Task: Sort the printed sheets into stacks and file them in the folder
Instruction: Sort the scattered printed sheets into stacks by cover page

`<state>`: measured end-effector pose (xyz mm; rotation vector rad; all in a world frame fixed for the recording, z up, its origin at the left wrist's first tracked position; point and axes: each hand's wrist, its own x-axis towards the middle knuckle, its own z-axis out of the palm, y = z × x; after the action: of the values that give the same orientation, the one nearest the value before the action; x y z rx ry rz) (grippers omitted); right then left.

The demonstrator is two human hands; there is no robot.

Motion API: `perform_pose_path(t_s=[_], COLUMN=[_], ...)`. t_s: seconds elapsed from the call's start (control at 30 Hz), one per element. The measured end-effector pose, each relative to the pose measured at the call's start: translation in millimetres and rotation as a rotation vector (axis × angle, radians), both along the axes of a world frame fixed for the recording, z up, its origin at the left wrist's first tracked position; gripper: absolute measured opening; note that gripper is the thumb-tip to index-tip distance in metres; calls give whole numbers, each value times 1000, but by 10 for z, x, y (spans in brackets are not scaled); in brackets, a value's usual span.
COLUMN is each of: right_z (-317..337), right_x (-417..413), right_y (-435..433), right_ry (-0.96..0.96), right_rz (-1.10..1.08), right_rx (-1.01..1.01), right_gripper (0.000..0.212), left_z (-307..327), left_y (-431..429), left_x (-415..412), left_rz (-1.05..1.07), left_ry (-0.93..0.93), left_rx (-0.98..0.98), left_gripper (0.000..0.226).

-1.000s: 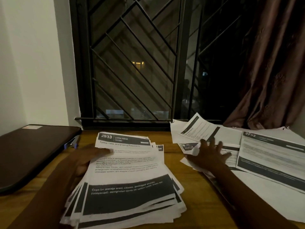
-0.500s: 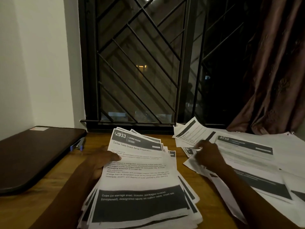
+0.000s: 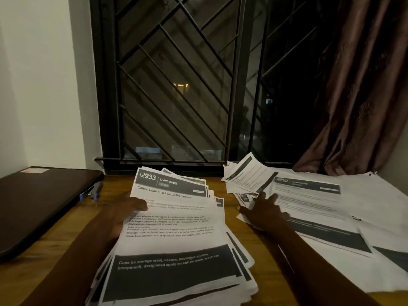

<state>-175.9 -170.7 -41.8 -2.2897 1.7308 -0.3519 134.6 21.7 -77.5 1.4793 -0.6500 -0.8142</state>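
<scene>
A thick fanned stack of printed sheets (image 3: 174, 235) lies in the middle of the wooden table (image 3: 55, 250); its top sheet reads "2933 Living Room". My left hand (image 3: 125, 212) grips the stack's left edge, thumb over the top sheet. Loose printed sheets (image 3: 313, 202) are spread over the right side of the table. My right hand (image 3: 263, 209) rests on their left edge with fingers spread flat. A dark folder (image 3: 37, 202) lies closed at the left.
A blue clip or pen (image 3: 90, 192) sticks out by the folder's right edge. A barred window (image 3: 176, 85) stands right behind the table, with a brown curtain (image 3: 362, 96) at the right and a white wall at the left.
My right hand has slid along the loose sheets and its fingers have spread flat again. The left hand keeps its hold on the stack. The view has shifted slightly.
</scene>
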Motion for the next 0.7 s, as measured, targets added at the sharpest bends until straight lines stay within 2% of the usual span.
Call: perform_pose_path(t_s=[0.13,0.2,0.27,0.33,0.37,0.5,0.57,0.7], right_z=[71,117,168,253,304,407,271,13], right_x=[9,1,-8,32,73,357,533,784], right_y=[118,176,212,325,418,961,1195,1608], right_ry=[-108,-131,-196,-290,-325,-392,-389,-426], right_rz=[48,71,94,150,201,501,593,765], right_rx=[-87,-119,-111,-98,-110,-177,-118,-26], right_gripper=[65,51,39,32,28,22,26,34], left_z=[-169,15,286,407,411,374,365,373], left_y=[-90,0,126,152,126,89,86,72], left_x=[143,-82,-428,-597,-600,-580,-588,-582], left_rz=[-3,5,29,44,64,122,149,92], left_ry=[-9,10,47,44,25,1,12,19], left_rx=[20,46,36,51,58,75,34,-59], left_gripper=[75,74,57,30,25,16,8,46])
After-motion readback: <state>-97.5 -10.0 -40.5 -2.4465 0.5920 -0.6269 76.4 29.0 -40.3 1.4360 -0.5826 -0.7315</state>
